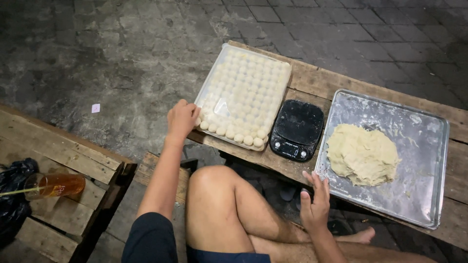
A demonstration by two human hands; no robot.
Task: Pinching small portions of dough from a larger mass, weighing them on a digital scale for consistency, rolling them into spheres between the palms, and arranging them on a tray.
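My left hand point(182, 118) rests against the near-left corner of a clear plastic tray point(207, 85) filled with several rows of small pale dough balls point(243, 92); its fingers curl at the tray's edge. My right hand point(314, 199) hovers with fingers spread just in front of the near-left corner of a floured metal baking pan point(419, 141), holding nothing. A lump of pale dough point(361, 154) lies in that pan. A black digital kitchen scale point(297, 129) sits between tray and pan.
All of it stands on a low wooden plank table point(317, 80) over dark paving. At the left is a wooden pallet point(58, 156) with a cup of amber drink point(56, 185) and a black bag point(14, 195). My bare knee point(214, 185) is below.
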